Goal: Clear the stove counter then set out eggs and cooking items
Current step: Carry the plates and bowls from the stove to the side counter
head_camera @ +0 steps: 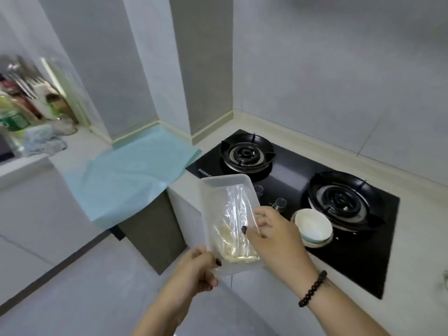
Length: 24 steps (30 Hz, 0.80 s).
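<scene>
Head view, looking down over a translucent plastic tray (225,190) held in the air at the front left corner of the stove (303,190), partly over the counter (412,238) edge and partly over the floor (72,299). Rectangular with rounded corners and a shallow raised rim, long axis running from the near end by the wrists up and slightly leftward to the far end, far end tipped toward the left burner (247,152). Inside, a clear crinkled plastic bag (238,214) lying along the same axis, with pale yellowish contents (232,248) gathered at the near end; what they are cannot be told. Left hand (196,270) gripping the near left corner of the tray, thumb over the rim and fingers curled beneath. Right hand (271,236) over the tray's right side, thumb and fingers pinching the bag, a dark bead bracelet (312,288) on the wrist. Just right of that hand, stacked pale bowls (312,226) standing on the black glass stove beside the right burner (344,200). Left of the stove, a light blue sheet (126,180) spread over a lower surface, and farther left a blurred cluster of bottles (14,117).
</scene>
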Each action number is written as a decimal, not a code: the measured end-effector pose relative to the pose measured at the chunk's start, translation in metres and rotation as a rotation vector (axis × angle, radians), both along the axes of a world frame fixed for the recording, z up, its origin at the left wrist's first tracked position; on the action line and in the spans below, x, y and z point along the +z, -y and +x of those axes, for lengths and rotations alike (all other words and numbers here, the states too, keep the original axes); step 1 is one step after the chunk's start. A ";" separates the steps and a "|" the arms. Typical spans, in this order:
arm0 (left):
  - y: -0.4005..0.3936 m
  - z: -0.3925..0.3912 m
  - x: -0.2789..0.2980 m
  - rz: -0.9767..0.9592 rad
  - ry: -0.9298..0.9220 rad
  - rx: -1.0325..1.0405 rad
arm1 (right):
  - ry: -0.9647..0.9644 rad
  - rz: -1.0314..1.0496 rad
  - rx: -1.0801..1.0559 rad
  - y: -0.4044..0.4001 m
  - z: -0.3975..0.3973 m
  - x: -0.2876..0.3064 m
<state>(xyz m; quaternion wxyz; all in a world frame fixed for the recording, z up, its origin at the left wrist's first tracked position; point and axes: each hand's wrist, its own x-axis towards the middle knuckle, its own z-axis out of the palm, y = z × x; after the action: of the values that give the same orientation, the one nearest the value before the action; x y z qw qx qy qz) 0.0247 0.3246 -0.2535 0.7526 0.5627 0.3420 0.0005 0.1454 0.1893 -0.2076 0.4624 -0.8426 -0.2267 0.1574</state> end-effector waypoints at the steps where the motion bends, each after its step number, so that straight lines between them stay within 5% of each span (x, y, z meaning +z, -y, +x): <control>1: -0.021 -0.024 -0.001 0.011 0.004 0.050 | 0.073 -0.016 0.045 -0.026 -0.016 -0.001; 7: -0.097 -0.121 0.005 0.000 0.013 0.246 | 0.207 0.072 0.164 -0.122 -0.079 -0.009; 9: -0.120 -0.156 0.010 -0.005 0.032 0.336 | 0.073 0.103 0.208 -0.160 -0.097 -0.014; 15: -0.170 -0.233 0.019 -0.079 0.120 0.619 | -0.757 0.051 0.527 -0.259 -0.147 -0.030; 24: -0.259 -0.305 0.007 -0.099 0.086 0.909 | -0.812 -0.015 0.828 -0.406 -0.217 -0.048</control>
<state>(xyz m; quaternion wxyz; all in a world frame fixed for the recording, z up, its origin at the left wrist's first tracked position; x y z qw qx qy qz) -0.2807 0.5841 -0.2465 0.7156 0.3183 0.5223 0.3375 -0.0717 0.5958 -0.2557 0.4063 -0.5589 -0.3407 0.6375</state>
